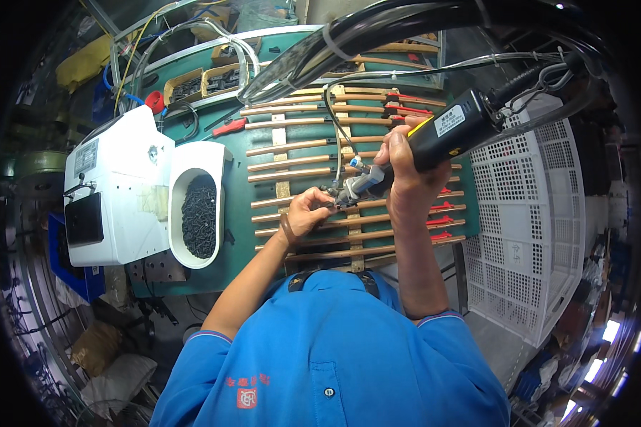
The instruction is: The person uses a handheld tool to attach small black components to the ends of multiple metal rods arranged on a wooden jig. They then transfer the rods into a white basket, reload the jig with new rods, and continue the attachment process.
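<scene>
Wrapped round a black power screwdriver (452, 132), my right hand (409, 171) holds it tilted, its metal nose pointing down and left. My left hand (310, 211) is closed in a pinch at one of the rods, right by the screwdriver's tip. Whatever sits between those fingertips is too small to make out. Several copper-coloured rods (292, 148) with black fittings lie side by side across wooden strips (280, 135) on a green bench top. Red clips (440, 220) are fixed near the right ends of some rods.
A white screw feeder (117, 188) with an oval bowl of dark screws (201, 217) stands at the left. Cardboard boxes (184, 87) of black parts sit at the back. A white perforated crate (523, 220) is at the right. Thick black hoses (377, 35) arch overhead.
</scene>
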`<state>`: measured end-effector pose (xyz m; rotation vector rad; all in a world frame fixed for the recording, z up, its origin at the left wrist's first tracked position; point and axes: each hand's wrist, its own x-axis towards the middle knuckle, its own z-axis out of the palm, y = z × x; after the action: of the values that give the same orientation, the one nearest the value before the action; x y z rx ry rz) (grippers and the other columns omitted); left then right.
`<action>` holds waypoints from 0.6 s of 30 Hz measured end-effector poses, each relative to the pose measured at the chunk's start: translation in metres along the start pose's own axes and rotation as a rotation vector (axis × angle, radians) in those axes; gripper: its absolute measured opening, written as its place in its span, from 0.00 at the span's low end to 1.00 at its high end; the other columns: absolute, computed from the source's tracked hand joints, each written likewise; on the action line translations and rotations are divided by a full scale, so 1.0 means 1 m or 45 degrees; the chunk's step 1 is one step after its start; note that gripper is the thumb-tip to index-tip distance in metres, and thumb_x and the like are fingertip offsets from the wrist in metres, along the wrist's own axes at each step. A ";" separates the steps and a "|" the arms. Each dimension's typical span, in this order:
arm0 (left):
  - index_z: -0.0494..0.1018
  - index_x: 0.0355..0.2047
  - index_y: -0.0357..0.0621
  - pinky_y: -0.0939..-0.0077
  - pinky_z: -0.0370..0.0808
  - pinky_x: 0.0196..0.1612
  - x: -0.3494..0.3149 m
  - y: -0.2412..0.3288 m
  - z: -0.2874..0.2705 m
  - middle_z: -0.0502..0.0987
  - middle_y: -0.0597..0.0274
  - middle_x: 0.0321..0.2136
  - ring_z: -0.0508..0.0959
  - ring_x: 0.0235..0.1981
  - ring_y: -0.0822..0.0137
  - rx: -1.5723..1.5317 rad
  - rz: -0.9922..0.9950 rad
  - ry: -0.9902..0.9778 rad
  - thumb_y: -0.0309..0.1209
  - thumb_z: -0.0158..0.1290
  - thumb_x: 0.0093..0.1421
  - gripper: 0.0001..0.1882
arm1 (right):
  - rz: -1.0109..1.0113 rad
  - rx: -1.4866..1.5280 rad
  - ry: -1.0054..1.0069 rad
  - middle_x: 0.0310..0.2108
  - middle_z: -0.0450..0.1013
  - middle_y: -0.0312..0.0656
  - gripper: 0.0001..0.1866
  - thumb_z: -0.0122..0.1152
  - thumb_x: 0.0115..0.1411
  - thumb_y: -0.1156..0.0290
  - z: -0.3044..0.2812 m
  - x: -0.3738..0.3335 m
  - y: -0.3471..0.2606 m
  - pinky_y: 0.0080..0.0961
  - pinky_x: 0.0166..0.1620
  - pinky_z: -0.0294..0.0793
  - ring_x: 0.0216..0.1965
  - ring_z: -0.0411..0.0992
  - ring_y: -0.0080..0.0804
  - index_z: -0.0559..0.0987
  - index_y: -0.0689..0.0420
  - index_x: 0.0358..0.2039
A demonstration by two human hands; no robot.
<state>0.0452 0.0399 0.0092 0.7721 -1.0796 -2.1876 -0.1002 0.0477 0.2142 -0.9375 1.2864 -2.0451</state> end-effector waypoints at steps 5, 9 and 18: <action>0.70 0.32 0.41 0.86 0.68 0.25 -0.001 -0.013 -0.008 0.78 0.60 0.32 0.71 0.22 0.77 -0.224 -0.092 -0.071 0.21 0.59 0.53 0.09 | 0.001 0.026 -0.023 0.26 0.70 0.40 0.14 0.55 0.54 0.83 0.002 0.003 -0.005 0.20 0.29 0.71 0.22 0.68 0.23 0.69 0.63 0.42; 0.74 0.38 0.39 0.88 0.68 0.25 -0.007 0.002 -0.002 0.78 0.63 0.33 0.70 0.22 0.79 -0.217 -0.173 0.017 0.22 0.58 0.54 0.11 | -0.067 -0.001 0.014 0.25 0.70 0.40 0.14 0.54 0.54 0.84 0.003 0.002 -0.001 0.21 0.29 0.71 0.22 0.69 0.23 0.68 0.64 0.42; 0.79 0.37 0.46 0.70 0.74 0.30 -0.007 -0.015 -0.010 0.76 0.60 0.30 0.77 0.28 0.61 1.470 0.492 0.203 0.29 0.60 0.52 0.11 | -0.147 -0.089 0.015 0.26 0.70 0.39 0.15 0.54 0.54 0.84 -0.012 0.001 0.001 0.20 0.29 0.72 0.23 0.69 0.22 0.67 0.64 0.43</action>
<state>0.0535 0.0475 -0.0061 1.0303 -2.1836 -1.0221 -0.1098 0.0531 0.2100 -1.0551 1.3455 -2.1069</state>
